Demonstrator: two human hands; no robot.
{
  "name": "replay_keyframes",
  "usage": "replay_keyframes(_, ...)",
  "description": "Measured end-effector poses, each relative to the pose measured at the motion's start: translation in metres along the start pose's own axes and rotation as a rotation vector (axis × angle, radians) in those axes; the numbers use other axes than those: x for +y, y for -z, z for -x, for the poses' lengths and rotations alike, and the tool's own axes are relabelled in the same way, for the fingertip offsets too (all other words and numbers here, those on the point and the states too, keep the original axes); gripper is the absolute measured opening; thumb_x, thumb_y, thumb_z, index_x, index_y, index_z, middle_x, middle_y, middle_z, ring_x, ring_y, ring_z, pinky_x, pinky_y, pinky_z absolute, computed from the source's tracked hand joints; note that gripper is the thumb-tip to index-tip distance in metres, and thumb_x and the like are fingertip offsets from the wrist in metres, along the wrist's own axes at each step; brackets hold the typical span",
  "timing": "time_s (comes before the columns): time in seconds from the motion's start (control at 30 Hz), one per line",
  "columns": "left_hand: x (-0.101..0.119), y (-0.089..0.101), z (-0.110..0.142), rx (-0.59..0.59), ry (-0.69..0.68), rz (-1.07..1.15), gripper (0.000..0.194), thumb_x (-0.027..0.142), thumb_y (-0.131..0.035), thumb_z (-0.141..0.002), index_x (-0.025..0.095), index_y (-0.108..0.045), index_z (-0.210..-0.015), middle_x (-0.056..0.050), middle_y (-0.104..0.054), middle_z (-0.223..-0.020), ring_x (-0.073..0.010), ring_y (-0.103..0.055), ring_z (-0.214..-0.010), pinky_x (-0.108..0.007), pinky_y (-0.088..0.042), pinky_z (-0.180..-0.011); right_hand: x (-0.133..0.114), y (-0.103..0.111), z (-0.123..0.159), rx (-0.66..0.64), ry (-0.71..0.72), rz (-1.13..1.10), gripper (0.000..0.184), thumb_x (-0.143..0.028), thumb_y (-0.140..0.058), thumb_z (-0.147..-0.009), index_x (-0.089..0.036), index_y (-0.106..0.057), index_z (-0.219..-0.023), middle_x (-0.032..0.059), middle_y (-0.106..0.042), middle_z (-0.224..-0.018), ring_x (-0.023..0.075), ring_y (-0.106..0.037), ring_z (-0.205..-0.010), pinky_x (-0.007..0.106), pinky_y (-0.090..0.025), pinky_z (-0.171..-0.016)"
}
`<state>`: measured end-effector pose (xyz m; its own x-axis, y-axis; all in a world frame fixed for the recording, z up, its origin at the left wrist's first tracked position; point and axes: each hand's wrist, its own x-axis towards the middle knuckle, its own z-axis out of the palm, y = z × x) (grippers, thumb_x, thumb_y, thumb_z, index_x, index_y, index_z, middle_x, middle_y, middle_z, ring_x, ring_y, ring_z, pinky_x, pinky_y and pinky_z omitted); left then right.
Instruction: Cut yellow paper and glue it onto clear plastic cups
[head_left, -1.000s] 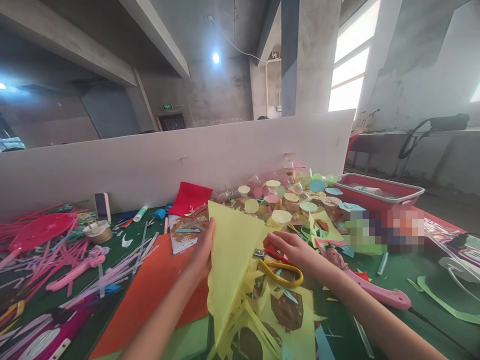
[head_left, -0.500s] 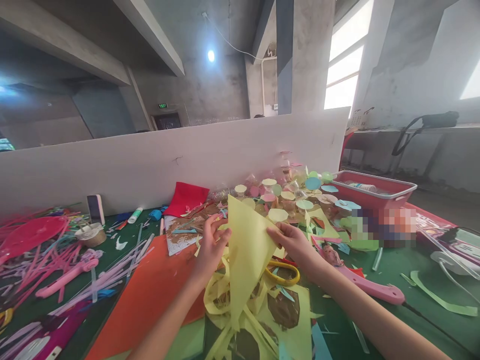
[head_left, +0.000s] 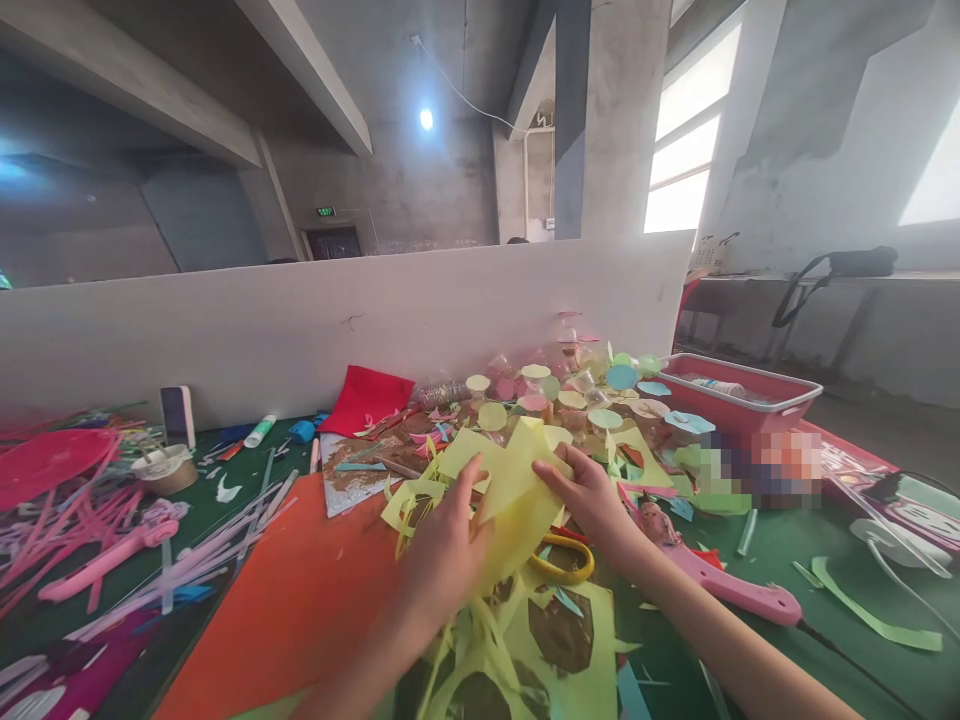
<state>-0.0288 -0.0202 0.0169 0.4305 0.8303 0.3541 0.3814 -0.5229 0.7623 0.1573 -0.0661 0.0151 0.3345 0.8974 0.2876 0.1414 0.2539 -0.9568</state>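
My hands are close together over the table, both gripping a crumpled sheet of yellow paper [head_left: 517, 495]. My left hand [head_left: 446, 550] holds its lower side, and the fingers of my right hand [head_left: 589, 497] pinch its upper right edge. Below them lies a tattered yellow paper sheet with cut-out holes [head_left: 562, 640]. Yellow-handled scissors [head_left: 562, 563] lie just under my right hand, partly hidden. An orange paper sheet [head_left: 285, 590] lies to the left of my left hand, and a pink hot glue gun [head_left: 720, 585] lies to the right of my right wrist.
A white partition board [head_left: 337, 340] runs along the far side of the green table mat [head_left: 780, 560]. Pink and purple straws [head_left: 165, 550] lie at the left. Paper discs and plastic cups [head_left: 570, 395] are heaped at the back, next to a red plastic basket [head_left: 739, 390].
The yellow sheet no longer stands up in a point. It has been folded down and crumpled between my hands, which have moved closer together.
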Motion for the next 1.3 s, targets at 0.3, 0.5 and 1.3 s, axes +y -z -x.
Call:
replay_keyframes(0.3,-0.030,0.038,-0.039,0.404,0.142,0.274,0.024,0.039,-0.066,-0.076,0.020,-0.065,-0.091,-0.008,-0.072,-0.099,-0.0274,-0.064,-0.094,-0.030,-0.045,-0.078,0.009,0.004,-0.004,0.109,0.022,0.111,0.051,-0.067,-0.061,-0.074,-0.024,-0.035,-0.062,-0.0071,-0.031,-0.058,0.0110,-0.031,-0.052,0.024,-0.028,-0.046)
replay_keyframes(0.5,-0.039,0.046,-0.045,0.332,0.170,0.388,0.038,0.050,-0.071,-0.071,0.017,-0.065,-0.090,-0.008,-0.072,-0.094,-0.0270,-0.065,-0.092,-0.029,-0.048,-0.075,0.005,0.007,-0.005,0.092,-0.079,0.112,0.052,-0.064,-0.062,-0.075,-0.024,-0.033,-0.059,-0.0077,-0.029,-0.056,0.0103,-0.030,-0.050,0.023,-0.027,-0.044)
replay_keyframes(1.3,-0.039,0.050,-0.052,0.045,0.179,0.565,0.050,0.056,-0.081,-0.054,0.016,-0.071,-0.083,-0.009,-0.075,-0.085,-0.0287,-0.069,-0.085,-0.030,-0.051,-0.070,0.003,0.021,-0.008,-0.168,-0.330,-0.261,0.034,-0.049,-0.071,-0.076,-0.018,-0.070,-0.092,0.0071,-0.075,-0.084,0.0254,-0.071,-0.072,0.036,-0.058,-0.064)
